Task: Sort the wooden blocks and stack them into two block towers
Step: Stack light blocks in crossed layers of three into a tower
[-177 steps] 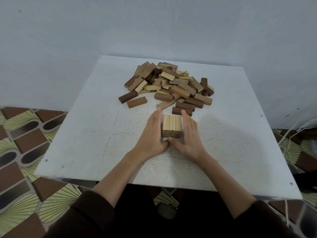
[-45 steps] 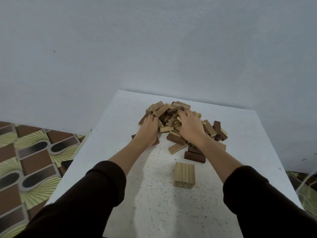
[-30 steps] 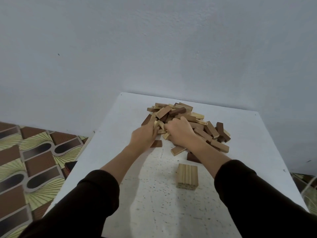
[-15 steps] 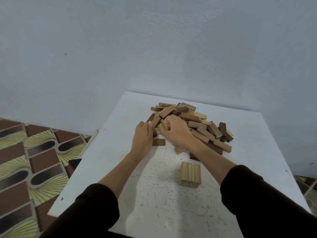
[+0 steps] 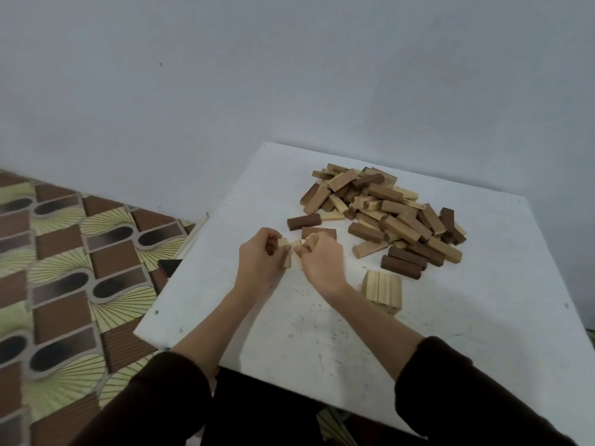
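Just left of the loose pile of blocks [image 5: 383, 214] on the white bench [image 5: 322, 333], the left hand [image 5: 257, 260] and right hand [image 5: 322, 262] meet, each with fingers curled round pale blocks [image 5: 291, 252]. A short stack of pale blocks [image 5: 382, 291] stands beside the right wrist, just below the pile.

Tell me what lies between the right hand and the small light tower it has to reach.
Head view: nothing but bare white table separates the right hand, gripping light blocks, from the light tower.
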Tool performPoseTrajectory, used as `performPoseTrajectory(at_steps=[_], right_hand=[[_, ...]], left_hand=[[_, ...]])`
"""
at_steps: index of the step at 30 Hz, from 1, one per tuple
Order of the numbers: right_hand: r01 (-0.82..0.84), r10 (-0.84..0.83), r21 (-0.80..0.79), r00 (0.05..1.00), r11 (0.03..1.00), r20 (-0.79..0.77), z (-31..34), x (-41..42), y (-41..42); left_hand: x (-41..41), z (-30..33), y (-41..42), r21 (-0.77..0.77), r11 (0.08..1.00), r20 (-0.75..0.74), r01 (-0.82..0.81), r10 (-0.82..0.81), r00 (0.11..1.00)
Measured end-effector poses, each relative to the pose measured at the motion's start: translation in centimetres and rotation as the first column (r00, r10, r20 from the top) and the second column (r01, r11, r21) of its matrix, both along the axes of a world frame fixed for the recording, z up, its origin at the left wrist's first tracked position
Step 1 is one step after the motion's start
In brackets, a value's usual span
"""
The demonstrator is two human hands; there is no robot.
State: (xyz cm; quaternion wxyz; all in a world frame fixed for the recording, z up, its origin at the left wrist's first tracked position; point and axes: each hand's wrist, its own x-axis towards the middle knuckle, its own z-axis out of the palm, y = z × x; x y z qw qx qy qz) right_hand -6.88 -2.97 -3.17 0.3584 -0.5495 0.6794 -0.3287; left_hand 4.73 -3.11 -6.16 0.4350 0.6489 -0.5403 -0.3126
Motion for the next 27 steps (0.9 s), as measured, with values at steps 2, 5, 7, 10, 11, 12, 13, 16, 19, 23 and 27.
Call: performPoseTrajectory(at_steps=[2,5,7,10,11,12,13,16,19,23,27], right_hand=[[0.016,-0.015,0.008,1.000,1.000,-0.027,-0.7,0.5,0.3],[0.010,-0.014,-0.023,0.984,1.000,-0.180,-2.1,1.0,0.5],[0.022,-0.030,-0.042,0.979,0.999,-0.200,-2.7,0.9,0.5],[0.101,-0.110,-0.092,0.989,0.991,-0.101,-2.5,0.5,0.6],[0.123,-0.137,-0.124,0.984,0.985,-0.111,-2.3,0.4,0.6],[0.130,-0.150,-0.154,0.980,0.979,-0.129,-2.4,0.4,0.5],[0.123,-0.151,-0.174,0.976,0.977,-0.156,-2.6,0.3,0.5],[0.048,-0.081,-0.147,0.969,0.988,-0.232,-3.0,0.2,0.5],[0.013,-0.067,-0.164,0.940,0.986,-0.334,-3.6,-0.3,0.4],[0.097,-0.129,-0.172,0.974,0.980,-0.186,-3.6,-0.3,0.5],[0.126,-0.159,-0.217,0.977,0.968,-0.144,-3.8,-0.2,0.6]], left_hand=[[0.4,-0.4,0.0,-0.025,1.000,0.075,0.012,-0.010,0.997],[0.8,-1.2,-0.4,-0.030,0.997,0.144,0.070,-0.065,0.987],[0.9,-1.8,-0.7,-0.056,0.991,0.196,0.123,-0.110,0.974],[0.9,-2.5,-1.0,-0.058,0.984,0.246,0.167,-0.148,0.958],[0.9,-2.5,-1.0,-0.057,0.984,0.242,0.168,-0.150,0.959],[0.9,-2.5,-1.0,-0.066,0.984,0.236,0.168,-0.148,0.960],[1.0,-2.5,-0.9,-0.085,0.983,0.223,0.163,-0.141,0.965],[1.1,-2.4,-0.5,-0.158,0.974,0.151,0.160,-0.136,0.979],[1.2,-2.4,-0.2,-0.190,0.958,0.161,0.214,-0.185,0.970],[1.5,-2.9,-0.2,-0.233,0.917,0.283,0.324,-0.255,0.925],[1.6,-3.2,-0.4,-0.235,0.907,0.370,0.351,-0.250,0.895]])
